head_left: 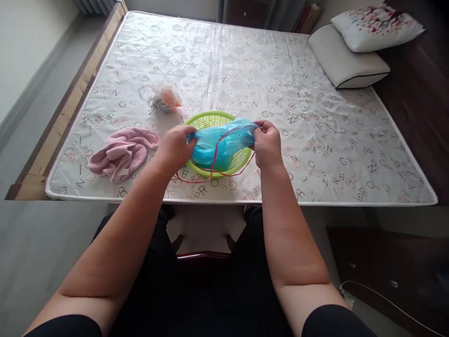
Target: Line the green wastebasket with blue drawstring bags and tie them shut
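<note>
Lettered mattress [228, 61]: pink towel [121, 152], crumpled plastic [164, 99] nearby; hands [176, 147] [268, 144] hold blue bag [229, 149] over basket [209, 113].

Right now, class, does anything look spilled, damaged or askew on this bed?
Nothing looks spilled or damaged. The red string looks askew: it loops loosely past the near rim of the green basket.

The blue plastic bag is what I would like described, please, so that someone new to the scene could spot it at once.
On the letter-patterned mattress, near its front edge, stands a lime-green basket. The blue plastic bag is held over it, spread between the left hand and right hand. Its bright blue sets it apart from the pink cloth and crumpled clear plastic nearby.
</note>
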`<state>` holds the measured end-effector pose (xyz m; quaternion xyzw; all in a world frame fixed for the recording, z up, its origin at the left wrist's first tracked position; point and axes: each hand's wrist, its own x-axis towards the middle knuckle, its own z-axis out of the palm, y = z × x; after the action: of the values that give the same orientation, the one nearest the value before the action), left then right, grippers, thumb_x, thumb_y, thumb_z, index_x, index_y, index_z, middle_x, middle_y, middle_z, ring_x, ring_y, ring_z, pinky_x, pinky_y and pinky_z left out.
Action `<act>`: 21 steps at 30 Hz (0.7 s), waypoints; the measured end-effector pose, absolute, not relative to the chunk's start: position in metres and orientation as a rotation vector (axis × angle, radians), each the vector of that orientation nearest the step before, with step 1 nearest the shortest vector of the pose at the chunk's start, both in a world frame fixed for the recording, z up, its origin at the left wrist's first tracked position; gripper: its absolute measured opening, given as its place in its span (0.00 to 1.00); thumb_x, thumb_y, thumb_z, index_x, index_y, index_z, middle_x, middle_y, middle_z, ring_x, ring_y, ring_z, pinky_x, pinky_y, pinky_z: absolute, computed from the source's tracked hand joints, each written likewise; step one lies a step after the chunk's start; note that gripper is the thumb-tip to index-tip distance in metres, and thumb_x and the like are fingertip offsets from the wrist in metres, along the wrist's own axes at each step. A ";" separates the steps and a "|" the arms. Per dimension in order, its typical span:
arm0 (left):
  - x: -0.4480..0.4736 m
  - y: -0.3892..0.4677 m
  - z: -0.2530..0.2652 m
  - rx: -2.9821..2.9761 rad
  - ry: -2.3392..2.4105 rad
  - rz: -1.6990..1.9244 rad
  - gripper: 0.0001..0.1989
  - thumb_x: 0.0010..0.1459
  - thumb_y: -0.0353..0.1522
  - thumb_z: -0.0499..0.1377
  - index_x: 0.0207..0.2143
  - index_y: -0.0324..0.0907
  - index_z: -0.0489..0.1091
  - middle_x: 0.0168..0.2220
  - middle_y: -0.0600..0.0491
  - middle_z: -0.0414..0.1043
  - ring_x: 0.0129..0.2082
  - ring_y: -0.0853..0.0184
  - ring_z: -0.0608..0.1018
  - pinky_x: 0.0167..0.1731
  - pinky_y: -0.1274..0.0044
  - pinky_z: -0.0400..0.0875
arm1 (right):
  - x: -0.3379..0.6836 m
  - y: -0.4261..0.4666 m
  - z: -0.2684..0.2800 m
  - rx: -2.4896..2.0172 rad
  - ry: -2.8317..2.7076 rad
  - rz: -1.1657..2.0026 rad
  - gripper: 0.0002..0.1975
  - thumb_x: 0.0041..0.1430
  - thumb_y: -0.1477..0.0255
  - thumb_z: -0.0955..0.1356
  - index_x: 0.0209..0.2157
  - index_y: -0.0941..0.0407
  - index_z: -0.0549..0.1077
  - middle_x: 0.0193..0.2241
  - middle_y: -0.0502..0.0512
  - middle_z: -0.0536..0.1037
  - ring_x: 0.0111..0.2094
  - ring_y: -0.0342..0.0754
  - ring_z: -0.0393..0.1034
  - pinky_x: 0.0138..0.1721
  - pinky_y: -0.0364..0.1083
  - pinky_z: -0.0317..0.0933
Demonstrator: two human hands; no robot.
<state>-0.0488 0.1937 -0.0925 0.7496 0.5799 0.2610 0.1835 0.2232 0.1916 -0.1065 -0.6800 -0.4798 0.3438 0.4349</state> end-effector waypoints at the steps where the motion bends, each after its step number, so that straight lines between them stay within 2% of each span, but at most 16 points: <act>1: -0.054 0.198 -0.092 2.036 1.673 0.806 0.08 0.68 0.31 0.62 0.45 0.45 0.81 0.44 0.48 0.83 0.47 0.56 0.81 0.56 0.64 0.76 | 0.226 0.192 -0.106 -1.692 -1.156 0.853 0.13 0.72 0.68 0.63 0.52 0.53 0.74 0.49 0.57 0.81 0.49 0.48 0.81 0.44 0.45 0.77; 5: -0.071 0.211 -0.088 1.832 1.811 1.020 0.06 0.67 0.34 0.63 0.42 0.44 0.80 0.40 0.50 0.82 0.43 0.59 0.80 0.52 0.67 0.77 | 0.235 0.196 -0.105 -1.483 -0.874 0.994 0.07 0.70 0.71 0.68 0.49 0.51 0.72 0.45 0.53 0.82 0.43 0.45 0.81 0.41 0.44 0.77; 10: -0.086 0.220 -0.096 1.699 1.795 1.132 0.06 0.64 0.36 0.65 0.42 0.46 0.78 0.38 0.50 0.82 0.40 0.59 0.82 0.46 0.68 0.80 | 0.241 0.204 -0.112 -1.103 -0.500 1.183 0.08 0.66 0.76 0.72 0.39 0.51 0.70 0.34 0.45 0.80 0.31 0.40 0.76 0.34 0.41 0.75; 12: -0.085 0.217 -0.096 1.730 1.774 1.189 0.09 0.61 0.32 0.65 0.45 0.46 0.77 0.43 0.49 0.83 0.46 0.57 0.83 0.50 0.65 0.82 | 0.241 0.206 -0.113 -1.073 -0.426 1.177 0.09 0.65 0.78 0.71 0.38 0.51 0.69 0.33 0.44 0.79 0.29 0.39 0.73 0.30 0.39 0.72; 15: -0.066 0.202 -0.089 2.039 1.653 1.273 0.19 0.60 0.28 0.65 0.53 0.47 0.76 0.57 0.48 0.79 0.61 0.53 0.79 0.65 0.58 0.76 | 0.235 0.204 -0.112 -1.101 -0.456 1.162 0.09 0.64 0.77 0.72 0.38 0.51 0.70 0.32 0.45 0.78 0.29 0.40 0.72 0.26 0.38 0.67; 17: -0.046 0.189 -0.085 2.282 1.468 1.205 0.23 0.62 0.29 0.65 0.59 0.47 0.74 0.63 0.47 0.76 0.68 0.51 0.74 0.73 0.54 0.68 | 0.227 0.201 -0.108 -1.115 -0.559 1.173 0.10 0.64 0.73 0.75 0.40 0.50 0.71 0.32 0.46 0.78 0.31 0.41 0.73 0.27 0.39 0.68; 21: -0.017 0.177 -0.099 2.340 1.431 1.003 0.35 0.62 0.36 0.71 0.69 0.50 0.67 0.72 0.44 0.68 0.75 0.43 0.66 0.76 0.51 0.60 | 0.210 0.189 -0.097 -1.046 -0.795 1.242 0.16 0.61 0.62 0.79 0.42 0.49 0.72 0.34 0.46 0.78 0.35 0.42 0.74 0.36 0.40 0.71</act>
<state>-0.0171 0.1767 -0.0989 0.7963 0.4870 0.3414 0.1104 0.2095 0.1889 -0.0969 -0.4547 -0.3456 0.5399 0.6183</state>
